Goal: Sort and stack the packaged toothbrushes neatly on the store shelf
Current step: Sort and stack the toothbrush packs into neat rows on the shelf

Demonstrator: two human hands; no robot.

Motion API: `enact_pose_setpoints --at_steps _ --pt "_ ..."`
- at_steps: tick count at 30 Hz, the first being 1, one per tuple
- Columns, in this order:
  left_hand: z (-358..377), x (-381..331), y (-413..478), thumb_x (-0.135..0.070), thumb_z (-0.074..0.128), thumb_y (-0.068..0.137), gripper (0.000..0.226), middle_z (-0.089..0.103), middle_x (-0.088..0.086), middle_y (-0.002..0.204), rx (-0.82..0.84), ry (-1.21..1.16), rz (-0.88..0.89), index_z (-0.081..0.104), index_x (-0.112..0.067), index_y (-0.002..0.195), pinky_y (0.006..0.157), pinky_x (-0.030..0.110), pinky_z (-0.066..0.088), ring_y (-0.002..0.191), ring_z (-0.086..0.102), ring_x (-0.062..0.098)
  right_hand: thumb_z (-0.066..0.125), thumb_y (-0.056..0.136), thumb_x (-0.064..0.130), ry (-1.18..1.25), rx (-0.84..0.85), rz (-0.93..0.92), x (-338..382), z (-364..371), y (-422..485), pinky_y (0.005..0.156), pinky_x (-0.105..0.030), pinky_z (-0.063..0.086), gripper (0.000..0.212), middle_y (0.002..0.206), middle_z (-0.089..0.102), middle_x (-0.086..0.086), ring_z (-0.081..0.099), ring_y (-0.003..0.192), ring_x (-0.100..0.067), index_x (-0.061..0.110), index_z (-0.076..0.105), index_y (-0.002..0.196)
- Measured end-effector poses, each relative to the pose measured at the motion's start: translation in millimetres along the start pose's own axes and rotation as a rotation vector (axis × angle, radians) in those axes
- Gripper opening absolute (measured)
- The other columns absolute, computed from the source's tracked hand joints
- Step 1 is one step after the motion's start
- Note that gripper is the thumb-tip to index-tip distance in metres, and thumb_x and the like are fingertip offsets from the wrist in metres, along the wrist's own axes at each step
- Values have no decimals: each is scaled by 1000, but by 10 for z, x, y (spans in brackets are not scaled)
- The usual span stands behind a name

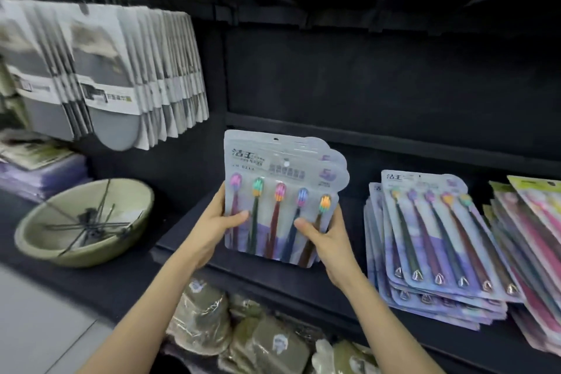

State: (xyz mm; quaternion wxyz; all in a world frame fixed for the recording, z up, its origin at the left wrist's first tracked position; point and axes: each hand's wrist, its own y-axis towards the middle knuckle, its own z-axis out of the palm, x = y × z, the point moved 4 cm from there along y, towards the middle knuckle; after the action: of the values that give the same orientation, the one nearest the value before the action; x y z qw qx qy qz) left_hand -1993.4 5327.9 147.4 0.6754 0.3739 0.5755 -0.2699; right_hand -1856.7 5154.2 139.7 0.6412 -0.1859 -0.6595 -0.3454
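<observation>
Toothbrush packs (282, 191) — a few, held upright over the dark shelf (355, 215) — are gripped at each side by the left hand (218, 218) and right hand (326, 237), fingers (239, 216) curled round them, near a flat pile (431, 252).

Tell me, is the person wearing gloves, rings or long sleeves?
No. The left hand and the right hand are bare, with no gloves and no rings that I can see. Both forearms are uncovered right to the picture's edge, so no sleeve shows, and there is no watch or bracelet at the wrists.
</observation>
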Motion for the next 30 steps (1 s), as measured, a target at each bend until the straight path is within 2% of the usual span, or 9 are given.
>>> enact_pose_setpoints --at_steps 6,10,11,13,16,21,26,28,30 --pt "-101 142 9 4 67 57 78 67 -8 117 -71 -33 4 49 -27 127 78 17 51 111 61 10 78 78 16 31 61 32 -180 143 18 94 -22 50 70 129 59 11 57 119 -8 31 39 135" --pt "-54 159 31 -7 72 61 75 67 6 114 -46 -56 0 47 -27 129 57 32 53 95 67 20 82 69 27 32 90 -17 -71 33 58 104 -28 44 95 142 49 3 51 127 -12 28 27 146" --pt "-45 182 31 -9 73 63 75 67 5 115 -40 -65 -4 46 -26 131 57 31 54 95 67 20 81 70 28 20 103 -29 -63 34 61 104 -27 43 94 142 49 4 51 128 -12 29 27 146" --pt "-22 250 24 -11 75 68 73 65 3 121 -21 -92 4 45 -24 133 71 25 55 107 64 19 79 75 26 -2 124 -48 -81 93 49 105 -27 42 86 140 52 5 51 128 -12 28 29 145" --pt "-19 344 -14 -23 80 70 75 61 -4 130 -32 -91 15 43 -28 136 86 17 49 119 57 12 73 83 20 16 81 -60 -164 156 41 109 -34 40 80 142 49 5 47 131 -11 24 26 147" --pt "30 460 -60 -37 78 71 74 59 -15 129 -137 -14 33 43 -34 136 90 15 48 119 55 3 70 83 20 32 12 -79 -198 177 75 112 -44 36 79 147 43 10 42 134 -8 31 26 148" --pt "-64 355 39 -24 79 77 38 72 -12 103 -331 61 -28 64 -30 111 73 16 53 95 68 6 73 83 25 81 -169 -20 -179 288 156 103 -35 45 68 138 51 16 52 124 -3 36 38 141" --pt "-189 242 180 -36 84 68 42 74 -5 99 -267 70 -130 69 -24 105 78 28 56 92 70 13 73 84 27 60 -215 59 -177 353 276 98 -34 49 62 129 59 12 59 114 -5 29 42 138" --pt "-349 193 300 -43 85 57 55 75 4 94 -217 85 -306 71 -12 101 83 39 56 88 72 21 70 86 26 63 -136 216 -213 460 416 94 -37 52 53 121 65 2 64 107 -13 17 49 134"
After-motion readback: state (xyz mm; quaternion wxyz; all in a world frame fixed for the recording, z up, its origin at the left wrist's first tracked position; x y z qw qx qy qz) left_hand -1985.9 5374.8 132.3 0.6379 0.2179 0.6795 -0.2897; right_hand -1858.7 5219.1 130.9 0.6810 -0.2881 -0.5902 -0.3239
